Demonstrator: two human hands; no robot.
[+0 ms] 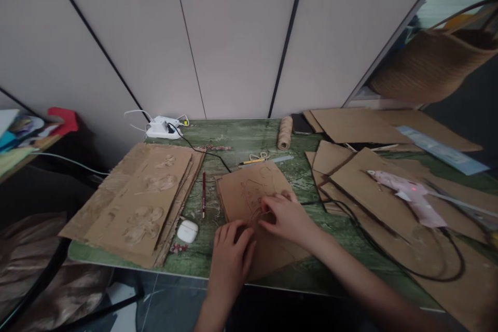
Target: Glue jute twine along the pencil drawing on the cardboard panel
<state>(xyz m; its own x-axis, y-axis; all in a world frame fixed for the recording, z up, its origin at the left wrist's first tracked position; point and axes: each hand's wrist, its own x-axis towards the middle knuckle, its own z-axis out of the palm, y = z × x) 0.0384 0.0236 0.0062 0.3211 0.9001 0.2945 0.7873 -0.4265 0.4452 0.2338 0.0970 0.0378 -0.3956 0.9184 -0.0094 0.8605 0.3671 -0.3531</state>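
Observation:
A brown cardboard sheet point(252, 187) with pencil lines and thin twine on it lies in front of me on the green table point(241, 140). My left hand point(230, 257) rests on the sheet's near left part, fingers lying flat and together. My right hand point(286, 215) is over the middle of the sheet, fingertips curled and pinched at the twine. What the fingertips grip is partly hidden.
A stack of embossed cardboard point(143, 199) lies at left, with a red pencil point(203, 193) and a white earbud case point(187, 231) beside it. A twine spool point(285, 133) and power strip point(162, 127) sit at the back. A pink glue gun point(412, 197) with black cord rests on cardboard at right.

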